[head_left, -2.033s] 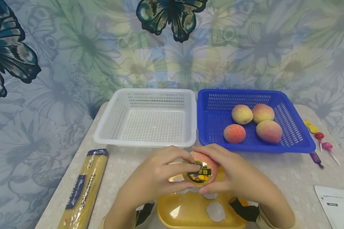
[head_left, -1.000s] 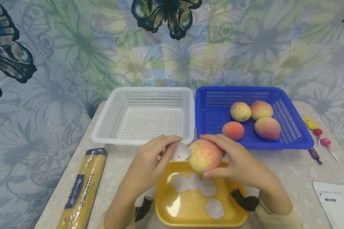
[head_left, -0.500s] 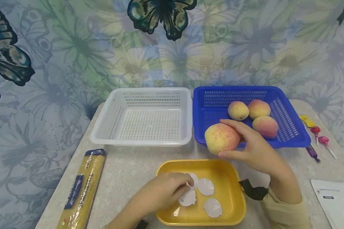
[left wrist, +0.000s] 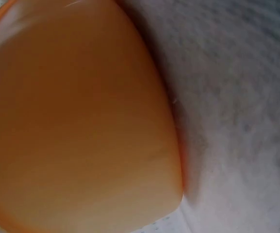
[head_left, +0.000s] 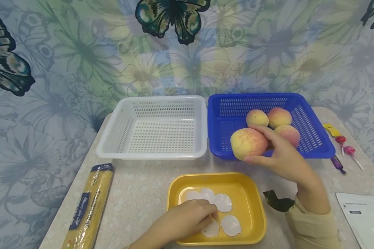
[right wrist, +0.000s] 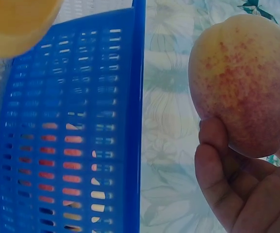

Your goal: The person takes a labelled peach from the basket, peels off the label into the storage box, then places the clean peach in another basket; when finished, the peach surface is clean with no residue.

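My right hand (head_left: 278, 152) holds a large yellow-red peach (head_left: 248, 142) over the front rim of the blue basket (head_left: 221, 152). In the right wrist view the fingertips curl against the side of this peach (right wrist: 241, 82). More peaches, such as a yellow one (head_left: 257, 118), lie in the basket; the small red one seen earlier is hidden behind the held peach. My left hand (head_left: 187, 219) is low over the yellow tray (head_left: 252, 193), its curled fingertips pinching the edge of a round sticker (head_left: 210, 229). Several similar stickers (head_left: 231, 225) lie in the tray, pale side up.
A white basket (head_left: 162, 138) stands left of the blue one. A pack of noodles (head_left: 90, 204) lies at the left. On the right are lollipops (head_left: 349, 150), small wrapped candies (head_left: 337, 164) and a white sheet (head_left: 363, 218). The tray's wall (left wrist: 81, 121) fills the left wrist view.
The sticker has come off the peach. My left hand has carried it down into the tray; my right hand has moved the peach right and up to the blue basket.
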{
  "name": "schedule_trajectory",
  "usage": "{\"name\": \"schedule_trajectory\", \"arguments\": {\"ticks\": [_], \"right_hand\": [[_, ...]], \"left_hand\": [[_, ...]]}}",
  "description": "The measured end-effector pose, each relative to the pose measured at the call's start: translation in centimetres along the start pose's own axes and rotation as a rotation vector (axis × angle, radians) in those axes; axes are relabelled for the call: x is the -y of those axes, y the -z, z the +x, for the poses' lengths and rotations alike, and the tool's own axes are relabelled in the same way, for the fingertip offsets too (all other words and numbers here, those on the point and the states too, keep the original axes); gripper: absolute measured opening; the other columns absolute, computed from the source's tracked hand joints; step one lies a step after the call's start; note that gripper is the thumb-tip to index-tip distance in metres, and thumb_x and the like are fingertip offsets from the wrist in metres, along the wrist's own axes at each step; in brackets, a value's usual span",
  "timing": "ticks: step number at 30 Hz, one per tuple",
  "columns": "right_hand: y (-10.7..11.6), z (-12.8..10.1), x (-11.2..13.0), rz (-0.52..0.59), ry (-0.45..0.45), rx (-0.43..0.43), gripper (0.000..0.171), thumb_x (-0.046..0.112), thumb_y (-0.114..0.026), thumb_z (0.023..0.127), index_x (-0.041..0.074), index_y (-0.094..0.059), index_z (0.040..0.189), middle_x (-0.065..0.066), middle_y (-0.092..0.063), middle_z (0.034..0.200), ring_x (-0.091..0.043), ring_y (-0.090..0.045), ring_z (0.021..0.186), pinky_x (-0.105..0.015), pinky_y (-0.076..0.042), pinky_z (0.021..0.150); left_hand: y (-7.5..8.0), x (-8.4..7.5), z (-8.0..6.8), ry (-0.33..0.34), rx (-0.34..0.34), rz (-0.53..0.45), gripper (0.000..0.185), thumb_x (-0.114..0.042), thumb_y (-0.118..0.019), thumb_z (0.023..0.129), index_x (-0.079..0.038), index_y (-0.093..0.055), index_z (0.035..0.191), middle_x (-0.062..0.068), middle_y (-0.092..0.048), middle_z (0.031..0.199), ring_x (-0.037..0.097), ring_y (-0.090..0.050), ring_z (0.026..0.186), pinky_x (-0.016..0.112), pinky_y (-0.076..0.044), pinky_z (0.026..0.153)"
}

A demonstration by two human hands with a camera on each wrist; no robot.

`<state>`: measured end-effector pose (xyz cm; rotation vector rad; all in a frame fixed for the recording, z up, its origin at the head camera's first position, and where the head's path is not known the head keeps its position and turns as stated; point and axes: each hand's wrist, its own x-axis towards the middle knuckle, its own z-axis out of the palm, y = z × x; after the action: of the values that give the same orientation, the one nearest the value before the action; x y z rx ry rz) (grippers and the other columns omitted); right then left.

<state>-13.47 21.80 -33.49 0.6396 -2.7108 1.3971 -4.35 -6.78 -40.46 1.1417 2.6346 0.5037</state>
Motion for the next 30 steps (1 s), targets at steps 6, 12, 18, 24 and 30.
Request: {"name": "schedule_trajectory", "arguments": {"ticks": [6, 12, 18, 24, 30], "right_hand": [[0.6, 0.0, -0.8, -0.007, -0.023, -0.016, 0.077, 0.016, -0.084, 0.08, 0.018, -0.045, 0.146, -0.005, -0.058, 0.131, -0.003, -0.06, 0.102, -0.004, -0.044, 0.088], [1.5, 0.4, -1.7, 0.021, -0.008, -0.094, 0.075, 0.008, -0.081, 0.082, 0.019, -0.045, 0.147, 0.0, -0.056, 0.128, -0.004, -0.063, 0.096, -0.008, -0.051, 0.082], [1.8, 0.9, -2.5, 0.137, -0.025, -0.17, 0.07, 0.002, -0.073, 0.087, 0.019, -0.04, 0.147, 0.003, -0.046, 0.132, -0.01, -0.058, 0.103, -0.012, -0.054, 0.081], [1.6, 1.6, -3.7, 0.148, -0.027, -0.207, 0.069, 0.003, -0.072, 0.089, 0.023, -0.041, 0.146, 0.005, -0.041, 0.139, -0.013, -0.052, 0.11, -0.009, -0.052, 0.083], [1.1, 2.0, -4.5, 0.109, -0.065, -0.219, 0.066, 0.009, -0.074, 0.088, 0.018, -0.042, 0.145, 0.002, -0.042, 0.138, -0.011, -0.054, 0.104, -0.008, -0.051, 0.082]], "left_hand": [[-0.1, 0.2, -0.2, 0.006, 0.069, 0.005, 0.022, -0.02, -0.075, 0.086, -0.028, -0.066, 0.105, -0.017, -0.057, 0.089, -0.006, -0.049, 0.078, 0.01, -0.045, 0.072], [1.5, 0.0, -0.9, -0.011, 0.003, 0.078, 0.032, -0.021, -0.076, 0.085, -0.025, -0.068, 0.116, -0.015, -0.065, 0.107, 0.0, -0.062, 0.097, 0.017, -0.051, 0.087], [5.0, 1.3, -2.1, 0.14, -0.134, -0.024, 0.037, -0.031, -0.071, 0.091, -0.023, -0.065, 0.126, -0.007, -0.065, 0.125, 0.011, -0.062, 0.116, 0.034, -0.052, 0.1], [7.6, 5.7, -3.4, 0.35, -0.451, -0.092, 0.058, -0.038, -0.075, 0.087, -0.024, -0.055, 0.14, 0.001, -0.053, 0.141, 0.023, -0.048, 0.133, 0.051, -0.043, 0.11], [8.8, 10.7, -4.1, 0.512, -0.636, -0.08, 0.073, -0.038, -0.079, 0.083, -0.015, -0.048, 0.145, 0.017, -0.037, 0.153, 0.041, -0.031, 0.141, 0.068, -0.03, 0.109]]}}
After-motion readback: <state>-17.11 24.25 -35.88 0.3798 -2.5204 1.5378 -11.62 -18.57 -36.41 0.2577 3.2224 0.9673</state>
